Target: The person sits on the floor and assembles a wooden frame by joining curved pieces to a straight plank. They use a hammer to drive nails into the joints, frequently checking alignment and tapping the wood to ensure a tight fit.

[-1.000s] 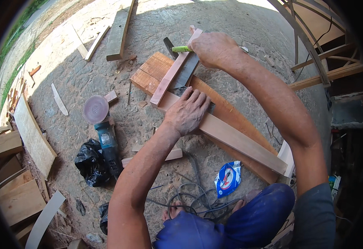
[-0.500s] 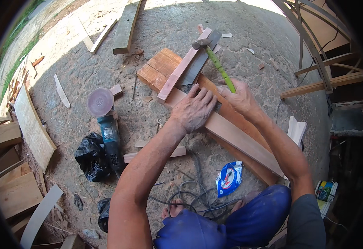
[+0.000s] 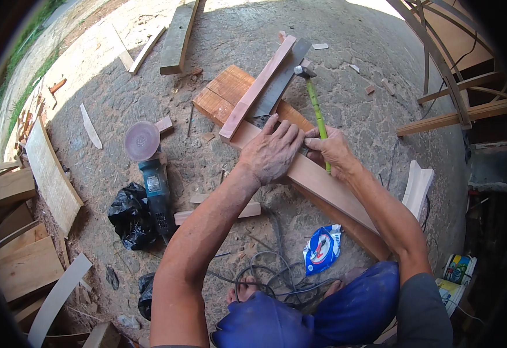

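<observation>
My left hand (image 3: 269,152) is closed over a long planed wooden bar (image 3: 331,194), near where a shorter pinkish bar (image 3: 257,87) lies across its far end. A flat grey metal blade (image 3: 282,78) runs beside the shorter bar, its near end partly hidden by my left hand. Under these rests a thick reddish-brown plank (image 3: 230,87). My right hand (image 3: 335,152) is closed around the green handle of a hammer (image 3: 317,110), whose head stands clear to the right of the blade. The right thumb and fingertips are close to the left hand's fingers at the bar.
An angle grinder (image 3: 152,177) with a round disc lies left, next to a black plastic bag (image 3: 130,217). Looped dark cable (image 3: 276,272) and a blue-white packet (image 3: 322,249) are near my feet. Wood offcuts (image 3: 50,174) cover the left side; a wooden frame (image 3: 456,116) stands right.
My right hand has come down and closer to my left hand. The hammer head has swung right, off the pinkish bar, and its handle is more upright. My left hand stays on the bar.
</observation>
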Tool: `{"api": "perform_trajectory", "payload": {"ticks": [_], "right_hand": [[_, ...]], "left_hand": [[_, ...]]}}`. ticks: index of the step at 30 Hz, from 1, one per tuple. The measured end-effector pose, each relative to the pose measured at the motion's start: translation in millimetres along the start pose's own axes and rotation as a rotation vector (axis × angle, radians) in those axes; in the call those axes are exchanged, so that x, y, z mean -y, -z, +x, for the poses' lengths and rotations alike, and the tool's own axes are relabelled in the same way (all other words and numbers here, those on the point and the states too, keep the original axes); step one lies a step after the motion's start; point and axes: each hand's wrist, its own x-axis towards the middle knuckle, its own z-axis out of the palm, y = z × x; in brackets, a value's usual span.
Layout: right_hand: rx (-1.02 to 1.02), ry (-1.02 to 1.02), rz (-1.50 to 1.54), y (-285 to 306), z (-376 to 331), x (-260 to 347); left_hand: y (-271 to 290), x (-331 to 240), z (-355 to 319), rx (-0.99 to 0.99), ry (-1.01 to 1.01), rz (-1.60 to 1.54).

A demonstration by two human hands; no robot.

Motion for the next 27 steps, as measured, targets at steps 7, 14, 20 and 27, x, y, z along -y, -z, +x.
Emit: {"api": "perform_trajectory", "payload": {"ticks": [7, 14, 20, 27], "right_hand": [[0.006, 0.021, -0.02, 3.3, 3.0, -2.3], [0.014, 0.022, -0.023, 2.7, 2.1, -2.2], [-0.002, 0.019, -0.026, -0.8, 0.4, -0.9], [0.121, 0.092, 0.045, 7.4, 5.9, -7.7]], "left_hand": [[-1.4, 1.1, 3.4, 0.005, -0.013, -0.001], [-1.8, 0.9, 1.8, 0.011, -0.016, 0.01], [-1.7, 1.2, 1.0, 0.017, -0.016, 0.012], [-2.0, 0.9, 0.9, 0.054, -0.016, 0.022]]}}
